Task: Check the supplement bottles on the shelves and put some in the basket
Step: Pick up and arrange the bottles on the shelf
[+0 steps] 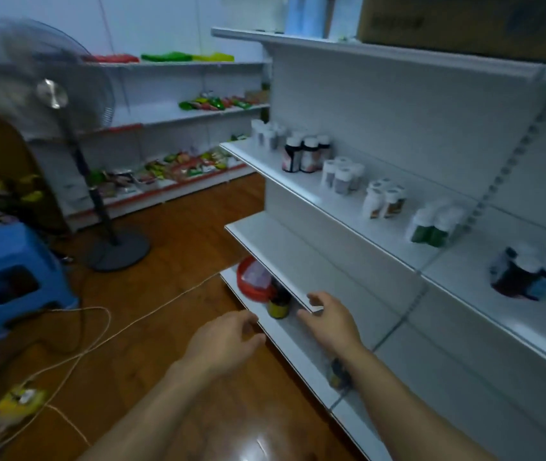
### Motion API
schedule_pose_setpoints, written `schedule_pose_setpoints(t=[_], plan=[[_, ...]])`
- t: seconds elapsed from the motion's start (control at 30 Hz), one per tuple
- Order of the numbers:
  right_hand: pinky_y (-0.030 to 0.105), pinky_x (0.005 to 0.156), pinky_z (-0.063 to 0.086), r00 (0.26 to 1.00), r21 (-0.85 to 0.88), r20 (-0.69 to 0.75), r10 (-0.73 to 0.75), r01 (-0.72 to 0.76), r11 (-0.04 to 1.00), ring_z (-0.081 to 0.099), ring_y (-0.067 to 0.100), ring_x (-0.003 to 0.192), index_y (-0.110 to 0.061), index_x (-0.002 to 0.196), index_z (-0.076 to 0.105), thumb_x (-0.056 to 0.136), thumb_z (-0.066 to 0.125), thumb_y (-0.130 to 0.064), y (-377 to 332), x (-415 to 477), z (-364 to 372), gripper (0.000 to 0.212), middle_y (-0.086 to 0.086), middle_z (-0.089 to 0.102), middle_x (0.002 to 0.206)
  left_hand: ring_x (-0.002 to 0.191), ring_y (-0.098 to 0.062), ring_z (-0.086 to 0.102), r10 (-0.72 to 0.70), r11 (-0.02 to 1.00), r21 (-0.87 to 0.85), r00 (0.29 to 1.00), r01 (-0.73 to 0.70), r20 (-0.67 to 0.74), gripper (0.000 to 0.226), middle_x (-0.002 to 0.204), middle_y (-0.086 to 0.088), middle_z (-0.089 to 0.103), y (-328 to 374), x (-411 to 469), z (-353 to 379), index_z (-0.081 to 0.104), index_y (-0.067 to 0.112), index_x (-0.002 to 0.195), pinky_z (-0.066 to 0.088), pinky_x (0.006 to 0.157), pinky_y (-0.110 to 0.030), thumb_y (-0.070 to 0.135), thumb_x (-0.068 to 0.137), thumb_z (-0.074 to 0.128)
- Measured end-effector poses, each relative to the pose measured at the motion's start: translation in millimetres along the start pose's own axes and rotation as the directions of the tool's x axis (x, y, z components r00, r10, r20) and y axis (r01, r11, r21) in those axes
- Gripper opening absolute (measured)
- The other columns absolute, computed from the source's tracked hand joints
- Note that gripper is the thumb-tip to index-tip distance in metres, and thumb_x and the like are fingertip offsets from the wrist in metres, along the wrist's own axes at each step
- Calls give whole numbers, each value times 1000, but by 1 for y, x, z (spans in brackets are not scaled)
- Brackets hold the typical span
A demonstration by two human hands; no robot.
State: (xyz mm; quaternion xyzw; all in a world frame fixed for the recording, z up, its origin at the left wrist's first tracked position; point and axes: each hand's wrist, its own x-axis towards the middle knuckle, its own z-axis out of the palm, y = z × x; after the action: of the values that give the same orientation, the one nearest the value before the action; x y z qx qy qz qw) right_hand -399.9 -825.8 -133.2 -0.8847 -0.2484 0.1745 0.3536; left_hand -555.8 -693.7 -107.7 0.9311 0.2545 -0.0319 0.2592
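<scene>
Supplement bottle (278, 309) closest to us is the dark one with a yellow label. It stands on the bottom shelf (293, 347), between our two hands. Our left hand (228, 341) hovers just off the shelf's front edge, fingers loosely curled and holding nothing. Our right hand (329, 324) reaches in from the other side with its fingers (314, 298) relaxed and a bit spread, up by the lip of the middle shelf (284, 257). Its thumb is apart and it holds nothing either. We can't tell if those fingertips touch the lip. Both forearms stretch forward and down. Another bottle (338, 375) sits by our right forearm, too blurred to read.

Our guess: we're checking the lowest level and about to pick that dark bottle up. The next move calls for closing one hand round it below the cap and lifting it clear without knocking the shelf above. Then we either read the label or drop it in the red basket (251, 296), which sits on the same shelf just behind the bottle. Something pale is in the basket, can't say what.

Further up, the upper shelf (298, 189) carries a row of bottle clusters (301, 154), mostly white-capped. Way back there's a standing fan (52, 94), a blue stool (8, 257) and wall shelves (178, 114) of snack packets.
</scene>
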Motion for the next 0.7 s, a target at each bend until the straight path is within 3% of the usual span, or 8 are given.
schedule_pose_setpoints(t=[0.2, 0.37, 0.53, 0.7], plan=[[25, 82, 42, 997, -6, 53, -47, 48, 999, 61, 18, 109, -23, 132, 53, 87, 65, -40, -74, 167, 25, 49, -3, 57, 131, 111, -5, 56, -106, 993, -55, 991, 102, -78, 45, 129, 13, 58, -47, 115, -67, 49, 35, 135, 51, 92, -25, 53, 93, 54], [27, 86, 44, 995, 0, 77, -70, 70, 998, 59, 18, 112, -25, 133, 51, 90, 64, -38, -133, 266, 58, 47, -4, 55, 134, 110, -4, 56, -165, 983, -97, 982, 156, -89, 45, 129, 14, 58, -99, 195, -110, 50, 35, 135, 52, 91, -23, 53, 93, 54], [29, 89, 47, 998, 18, 19, -63, 62, 998, 59, 13, 105, -23, 134, 52, 91, 64, -35, -187, 367, 97, 46, -5, 56, 133, 108, -5, 58, -113, 984, -151, 988, 97, -105, 46, 127, 13, 59, -166, 301, -164, 49, 35, 135, 53, 90, -26, 51, 93, 55], [38, 98, 48, 994, 76, -72, 77, -71, 995, 60, 14, 106, -20, 133, 53, 90, 65, -35, -244, 447, 119, 47, -4, 58, 132, 113, -7, 56, -38, 987, -158, 998, 28, -59, 46, 132, 13, 57, -222, 400, -231, 47, 35, 137, 51, 92, -26, 48, 93, 56]])
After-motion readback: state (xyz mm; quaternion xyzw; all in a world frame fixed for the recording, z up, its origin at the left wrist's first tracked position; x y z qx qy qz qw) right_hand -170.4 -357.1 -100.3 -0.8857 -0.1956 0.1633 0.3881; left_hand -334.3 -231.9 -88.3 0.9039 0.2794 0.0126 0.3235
